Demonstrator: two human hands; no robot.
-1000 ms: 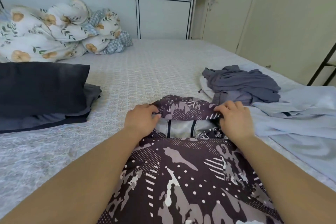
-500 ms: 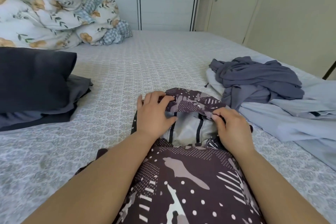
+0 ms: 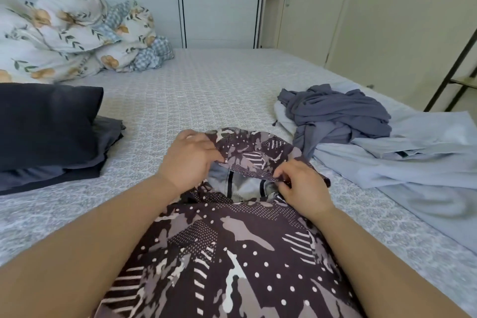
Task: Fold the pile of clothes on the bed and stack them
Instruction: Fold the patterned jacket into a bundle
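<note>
You have the patterned garment (image 3: pixel 232 253) spread down the lower middle of the frame, on the bed (image 3: pixel 206 90), and you're working on its top edge. Your left hand (image 3: pixel 188 160) has fingers curled round the dark printed rim at centre, and your right hand (image 3: pixel 302 188) pinches the same rim just to the right, so both hands are clamped on the fabric with the pale lining showing between them. By the look of it you're at the straightening stage: squaring the opening before any real fold is made. Next you'll likely want to pull the rim taut and lay it flat, then bring the sides in; the cloth looks thin and slippery, so keep it even or it may bunch. The unfolded pile (image 3: pixel 340 116), grey on pale blue, waits at centre right, and the dark folded stack (image 3: pixel 44 124) sits at the left edge, well apart. A floral duvet (image 3: pixel 64 33) lies bundled in the upper left
</note>
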